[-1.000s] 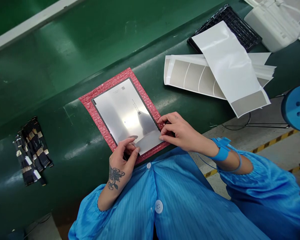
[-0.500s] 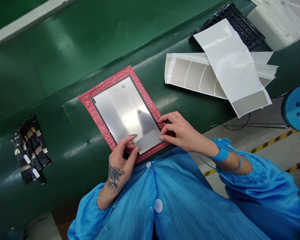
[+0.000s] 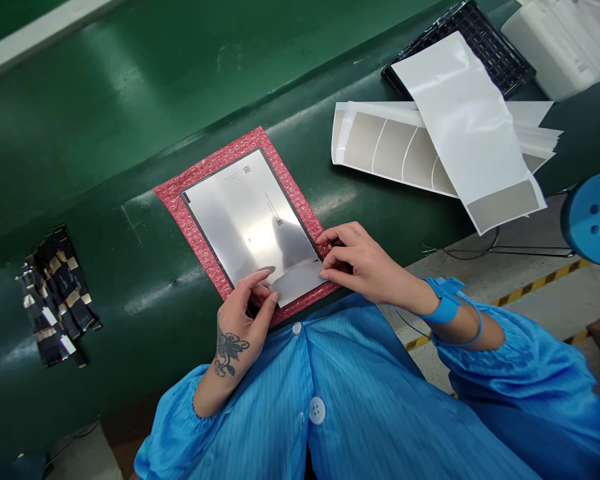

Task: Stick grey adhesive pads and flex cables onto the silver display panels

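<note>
A silvery display panel [image 3: 230,217] with dark edges and small printed codes lies face up on a pink bubble-wrap sheet [image 3: 183,220]. Across its near end is a grey sticker [image 3: 300,283], matching the grey pieces on the sheets at right. My left hand [image 3: 245,310] pinches the sticker's left end between thumb and fingers, over the panel's near left corner. At the other end, my right hand [image 3: 357,260] holds the sticker's right edge with thumb and fingertips, beside the panel's near right corner. Whether the sticker touches the panel along its length I cannot tell.
White sticker sheets [image 3: 460,113] with grey pieces lie at right, partly over a black tray [image 3: 500,60]. A white container [image 3: 555,50] stands behind. Several black flex-cable parts [image 3: 57,300] are piled at left on the green bench [image 3: 145,360]. A blue stool [image 3: 597,217] is at right.
The view has shifted slightly. Both hands keep their grip on the sticker at nearly the same place over the panel.
</note>
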`<move>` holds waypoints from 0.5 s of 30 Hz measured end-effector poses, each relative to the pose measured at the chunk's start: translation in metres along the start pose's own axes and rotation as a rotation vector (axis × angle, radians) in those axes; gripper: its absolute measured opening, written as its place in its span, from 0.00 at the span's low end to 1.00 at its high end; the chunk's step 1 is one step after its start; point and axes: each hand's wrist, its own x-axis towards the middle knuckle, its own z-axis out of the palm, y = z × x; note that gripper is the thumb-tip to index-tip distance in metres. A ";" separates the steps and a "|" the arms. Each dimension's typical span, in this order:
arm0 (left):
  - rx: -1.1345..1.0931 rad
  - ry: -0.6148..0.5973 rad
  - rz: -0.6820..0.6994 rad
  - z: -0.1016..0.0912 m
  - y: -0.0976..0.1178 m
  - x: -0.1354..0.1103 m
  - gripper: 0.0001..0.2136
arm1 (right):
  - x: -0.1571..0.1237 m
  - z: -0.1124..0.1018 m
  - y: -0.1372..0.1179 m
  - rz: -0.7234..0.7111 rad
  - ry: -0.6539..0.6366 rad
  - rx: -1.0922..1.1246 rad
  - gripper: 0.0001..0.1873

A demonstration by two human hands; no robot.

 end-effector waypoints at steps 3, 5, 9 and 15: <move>0.009 0.001 0.013 0.000 -0.001 0.000 0.13 | -0.001 0.001 0.000 0.002 0.002 0.001 0.06; 0.015 0.001 0.032 0.000 -0.001 0.000 0.13 | -0.001 0.001 0.000 0.000 -0.002 -0.004 0.06; 0.023 0.005 0.056 0.000 -0.002 0.000 0.14 | -0.001 0.001 0.000 -0.015 -0.004 -0.011 0.06; 0.011 0.001 0.037 0.000 -0.002 0.000 0.14 | 0.000 -0.001 0.000 -0.007 -0.009 -0.001 0.06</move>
